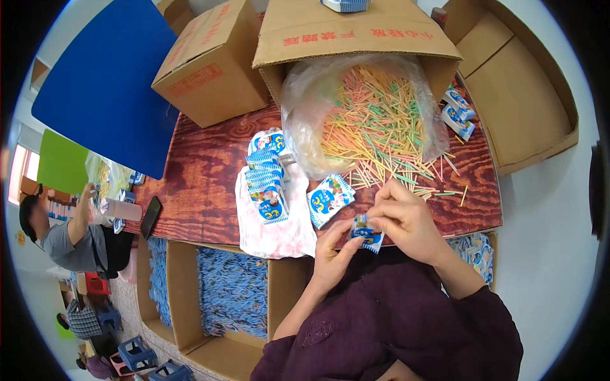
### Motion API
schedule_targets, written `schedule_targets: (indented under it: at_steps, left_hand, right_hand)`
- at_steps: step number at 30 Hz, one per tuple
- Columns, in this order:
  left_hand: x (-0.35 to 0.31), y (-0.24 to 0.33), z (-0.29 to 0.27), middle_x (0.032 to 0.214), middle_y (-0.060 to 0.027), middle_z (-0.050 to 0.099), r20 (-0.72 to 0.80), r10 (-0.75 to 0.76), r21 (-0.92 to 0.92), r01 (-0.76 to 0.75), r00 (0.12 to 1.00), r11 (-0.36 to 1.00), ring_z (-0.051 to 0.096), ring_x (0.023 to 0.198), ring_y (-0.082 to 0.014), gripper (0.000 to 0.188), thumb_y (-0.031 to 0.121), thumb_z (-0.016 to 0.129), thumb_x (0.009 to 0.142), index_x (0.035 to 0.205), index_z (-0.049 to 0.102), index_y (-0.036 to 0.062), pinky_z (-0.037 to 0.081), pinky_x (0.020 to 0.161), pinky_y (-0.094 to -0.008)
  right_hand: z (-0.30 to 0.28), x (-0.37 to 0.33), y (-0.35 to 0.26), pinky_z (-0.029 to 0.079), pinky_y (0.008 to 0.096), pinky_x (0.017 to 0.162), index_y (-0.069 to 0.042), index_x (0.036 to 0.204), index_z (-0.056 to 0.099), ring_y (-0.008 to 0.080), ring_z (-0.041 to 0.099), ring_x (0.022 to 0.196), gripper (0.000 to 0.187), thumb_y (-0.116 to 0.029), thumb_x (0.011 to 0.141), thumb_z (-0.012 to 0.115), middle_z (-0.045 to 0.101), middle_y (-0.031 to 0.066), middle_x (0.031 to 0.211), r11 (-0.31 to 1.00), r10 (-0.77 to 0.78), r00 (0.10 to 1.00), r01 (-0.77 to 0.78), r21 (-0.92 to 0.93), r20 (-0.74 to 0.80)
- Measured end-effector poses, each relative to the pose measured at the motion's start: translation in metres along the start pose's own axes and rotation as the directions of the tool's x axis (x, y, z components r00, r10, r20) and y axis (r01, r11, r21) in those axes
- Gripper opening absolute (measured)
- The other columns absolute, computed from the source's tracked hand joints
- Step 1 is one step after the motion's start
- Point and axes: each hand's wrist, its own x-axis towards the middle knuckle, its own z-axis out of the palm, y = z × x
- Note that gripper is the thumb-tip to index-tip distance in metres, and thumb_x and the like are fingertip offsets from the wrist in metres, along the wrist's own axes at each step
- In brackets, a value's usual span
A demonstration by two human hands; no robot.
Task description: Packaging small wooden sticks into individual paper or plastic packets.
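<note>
While I watched through the head camera, one small blue-and-white packet [368,240] sat between the person's two hands, just beyond the table's near edge, and I took it as the centre of my clock. The left hand [332,257] pinched its left side, thumb and fingertips drawn narrow; the right hand [406,219] had its fingertips closed on the upper edge.

Between ten and eleven o'clock I saw one flat blue-and-white pouch [330,200] on the patterned red table [203,190], near the left hand. Toward ten, one overlapping row of pouches [265,184] lay on one white cloth [279,241]; they overlapped too closely for me to count.

At twelve, one open carton [356,35] held one clear plastic bag [304,114], from which pastel sticks [375,120], too many to count, spilled toward the right hand. At one o'clock I counted at least two more pouches [459,117]. One taped carton [213,82] stood between ten and eleven, farther out, and one deep carton [521,95] between one and two.

At nine lay one dark phone [151,216], and well beyond it sat one co-worker [73,244]. Toward eight, below the table, one box [184,298] held uncountable blue pieces [232,286].
</note>
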Motion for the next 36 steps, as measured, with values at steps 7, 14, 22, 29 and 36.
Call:
schedule_targets:
  at_steps: [7,14,22,29,36]
  left_hand:
    - [0.026,0.016,0.001,0.116,-0.0135,0.061,0.093,0.179,0.125,-0.190,0.979,0.974,0.057,0.110,-0.0267,0.043,0.011,0.068,0.081,0.121,0.059,-0.0007,0.042,0.096,-0.0349]
    - [0.031,0.022,0.008,0.128,-0.0153,0.053,-0.012,0.280,0.464,-0.243,0.960,0.852,0.049,0.120,-0.0316,0.055,0.010,0.072,0.077,0.128,0.053,0.0006,0.038,0.101,-0.0387]
    - [0.016,0.018,-0.010,0.094,-0.0112,0.063,0.070,0.047,0.274,-0.065,0.996,0.960,0.062,0.089,-0.0228,0.017,-0.003,0.061,0.082,0.099,0.063,-0.0030,0.048,0.079,-0.0302]
    - [-0.005,0.021,-0.063,0.089,-0.0078,0.063,-0.224,-0.184,-0.072,0.172,0.957,0.982,0.063,0.084,-0.0172,0.011,-0.001,0.058,0.087,0.096,0.064,-0.0029,0.051,0.082,-0.0324]
    - [0.002,0.022,-0.066,0.094,-0.0059,0.060,-0.261,-0.166,-0.342,0.070,0.951,0.937,0.063,0.086,-0.0155,0.012,-0.007,0.063,0.084,0.093,0.061,0.0005,0.050,0.083,-0.0309]
  right_hand:
    - [-0.042,0.019,0.016,0.044,0.0315,0.061,0.000,0.082,0.067,0.0203,0.057,0.070,0.010,0.003,0.074,0.063,0.056,0.0088,0.079,0.945,-0.161,0.961,0.085,-0.315,-0.224]
    - [-0.030,0.015,0.023,0.043,0.0335,0.059,0.000,0.086,0.066,0.0236,0.056,0.067,0.010,0.003,0.077,0.062,0.053,0.0098,0.076,0.909,-0.178,0.983,0.149,-0.390,-0.039]
    - [0.015,0.010,0.018,0.043,0.0324,0.057,-0.002,0.088,0.067,0.0217,0.055,0.066,0.008,-0.002,0.080,0.066,0.052,0.0084,0.078,0.985,-0.171,0.985,0.171,0.005,0.012]
    - [0.022,-0.001,0.042,0.044,0.0304,0.059,-0.001,0.087,0.064,0.0173,0.057,0.066,0.008,-0.006,0.081,0.067,0.058,0.0056,0.073,0.993,-0.116,0.977,0.110,0.040,0.180]
    - [0.041,0.010,0.025,0.043,0.0283,0.057,-0.003,0.099,0.061,0.0132,0.056,0.065,0.018,-0.011,0.084,0.068,0.057,0.0045,0.084,0.987,0.039,0.985,-0.064,0.145,0.167]
